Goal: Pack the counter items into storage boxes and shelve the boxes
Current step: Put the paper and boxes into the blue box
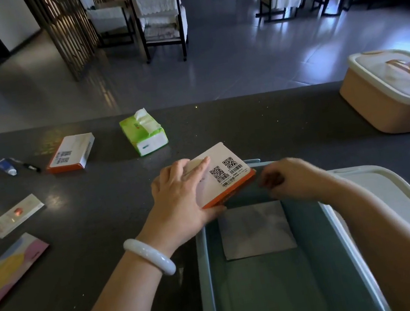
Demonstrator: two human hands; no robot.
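Head view: left hand [177,194] fingers flat atop orange-edged white box [227,172], thumb hooked under near edge, box tilted over far left corner of open teal storage box [203,275]. Right hand [286,179] curled at box's right end, contact blurred, cannot tell. Grey sheet [256,230] on teal floor. Peach lidded box [391,92] far right on dark counter [89,226]; tissue pack [146,133] and second orange-edged box [72,154] beyond.

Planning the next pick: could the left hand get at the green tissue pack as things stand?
Probably not yet: the left hand grips the orange-edged box over the teal bin. The counter toward the green tissue pack looks unobstructed.
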